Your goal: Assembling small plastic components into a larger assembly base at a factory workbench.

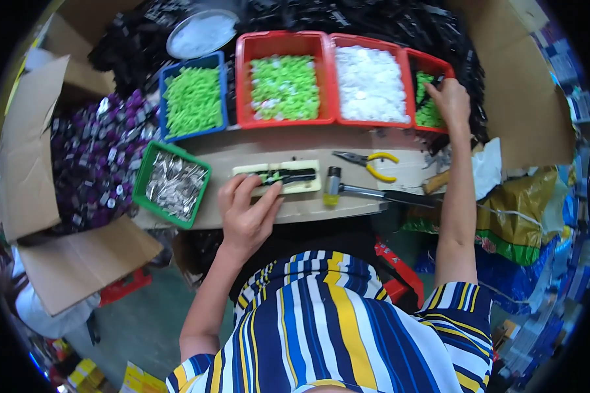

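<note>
A cream-coloured fixture block (304,186) lies on the cardboard-topped bench in front of me. In its slot sits a slim black plastic part (297,175) with a bright green piece at its left end. My left hand (248,213) curls over the fixture's left end, thumb and fingertips closed on the green-and-black part. Out to the far right, my right hand (453,105) reaches into a small red bin (447,68) of green plastic pieces (427,115). Its fingers are bent together among them; whatever they pinch is too small to make out.
Right of the fixture lie a mallet (367,192) and yellow-handled pliers (368,161). Red bins of green (285,85) and white pieces (371,84), a blue bin (225,98) and a green tray of metal pins (176,187) surround it. Black parts (373,16) heap behind.
</note>
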`<state>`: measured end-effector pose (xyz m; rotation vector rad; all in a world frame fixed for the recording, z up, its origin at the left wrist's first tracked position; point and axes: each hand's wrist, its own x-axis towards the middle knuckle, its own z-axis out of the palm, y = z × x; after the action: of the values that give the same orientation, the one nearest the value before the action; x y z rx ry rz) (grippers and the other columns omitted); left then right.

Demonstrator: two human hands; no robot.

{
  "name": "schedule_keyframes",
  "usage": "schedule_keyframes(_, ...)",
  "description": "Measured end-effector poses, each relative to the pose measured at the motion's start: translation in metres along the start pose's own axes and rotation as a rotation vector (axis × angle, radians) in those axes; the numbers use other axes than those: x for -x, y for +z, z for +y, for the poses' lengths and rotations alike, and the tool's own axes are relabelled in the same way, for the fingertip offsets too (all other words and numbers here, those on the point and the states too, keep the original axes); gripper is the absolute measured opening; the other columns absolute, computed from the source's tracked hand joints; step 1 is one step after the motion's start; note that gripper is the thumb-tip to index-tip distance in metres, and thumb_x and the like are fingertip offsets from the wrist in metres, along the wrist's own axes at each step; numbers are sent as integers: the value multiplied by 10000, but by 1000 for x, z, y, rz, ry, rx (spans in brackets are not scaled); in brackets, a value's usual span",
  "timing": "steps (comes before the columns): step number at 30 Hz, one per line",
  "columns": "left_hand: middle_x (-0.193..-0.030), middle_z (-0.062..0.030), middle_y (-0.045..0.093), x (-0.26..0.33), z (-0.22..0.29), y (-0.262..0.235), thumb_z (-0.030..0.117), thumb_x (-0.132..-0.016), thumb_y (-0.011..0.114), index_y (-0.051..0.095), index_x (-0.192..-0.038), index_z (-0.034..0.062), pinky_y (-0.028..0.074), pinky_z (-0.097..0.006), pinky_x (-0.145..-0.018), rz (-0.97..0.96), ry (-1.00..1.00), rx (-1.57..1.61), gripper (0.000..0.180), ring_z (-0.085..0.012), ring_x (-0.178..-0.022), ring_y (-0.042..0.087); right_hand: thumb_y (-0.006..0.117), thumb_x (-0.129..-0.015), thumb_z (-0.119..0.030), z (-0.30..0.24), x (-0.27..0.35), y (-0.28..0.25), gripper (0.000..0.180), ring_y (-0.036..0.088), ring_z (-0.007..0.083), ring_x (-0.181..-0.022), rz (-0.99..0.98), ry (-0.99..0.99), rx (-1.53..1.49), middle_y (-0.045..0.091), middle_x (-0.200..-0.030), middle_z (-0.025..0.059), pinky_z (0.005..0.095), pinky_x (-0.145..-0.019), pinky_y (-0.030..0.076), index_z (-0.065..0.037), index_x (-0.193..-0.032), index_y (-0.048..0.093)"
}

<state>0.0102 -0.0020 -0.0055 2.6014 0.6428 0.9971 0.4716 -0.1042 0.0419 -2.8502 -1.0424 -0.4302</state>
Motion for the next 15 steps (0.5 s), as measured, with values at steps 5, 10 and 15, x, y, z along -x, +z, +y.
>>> schedule_keyframes(5, -1092, -82, 598, 1, -2, -3, 69, -695, 812, 746, -1041, 115, 454, -418, -894, 52, 5, 72, 355, -313, -1082, 535, 705, -791, -446, 3, -4, -7, 463, 699, 382, -735, -55, 35, -70, 674, -721, 231, 444, -679, 545, 14, -732, 689)
schedule_keyframes(10, -1074, -86, 603, 4, 2, -9, 17, -700, 805, 746, -1038, 104, 482, -404, -884, 90, -26, 110, 354, -315, -1071, 540, 731, -797, -422, 11, -6, -6, 433, 719, 294, -711, -74, 151, -264, 704, -734, 177, 390, -675, 545, 7, -842, 717)
schedule_keyframes(15, -1066, -95, 604, -3, 6, -21, -5, -695, 798, 748, -1025, 84, 476, -416, -897, 77, -20, 37, 345, -327, -1067, 549, 751, -847, -402, 11, 11, -5, 440, 719, 240, -763, 12, -30, -280, 733, -833, 146, 362, -704, 540, -5, -1036, 725)
